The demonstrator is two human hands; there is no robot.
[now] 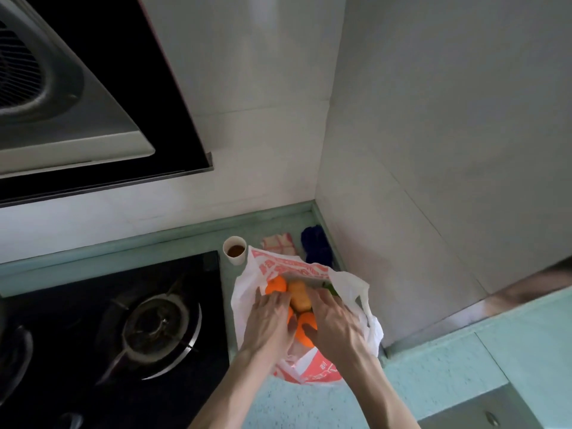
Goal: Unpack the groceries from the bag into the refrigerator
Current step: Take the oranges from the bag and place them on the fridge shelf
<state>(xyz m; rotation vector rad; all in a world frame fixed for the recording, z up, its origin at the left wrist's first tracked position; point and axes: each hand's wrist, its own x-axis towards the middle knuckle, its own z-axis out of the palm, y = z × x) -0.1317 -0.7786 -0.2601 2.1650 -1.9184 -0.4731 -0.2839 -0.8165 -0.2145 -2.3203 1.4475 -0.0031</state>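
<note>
- A black range hood fills the upper left; below it a black gas hob is set into the pale green desk, with one round burner showing.
- Just right of the hob's far corner a white paper cup stands upright, holding brown liquid.
- The white plastic bag with red print lies open on the desk between hob and wall corner; its long axis runs from the person towards the back wall, mouth spread upward.
- Inside it are orange fruits: one at the far left, another nearer; between them a tan oblong item lies with its long axis pointing away from the person.
- The left hand rests palm down in the bag, fingers straight and spread over the left fruit; it grips nothing that shows.
- The right hand lies likewise, fingers stretched forward beside the tan item, thumb touching the nearer fruit.
- Behind the bag lie a red-checked cloth and, further right, a dark blue bundle in the corner.
</note>
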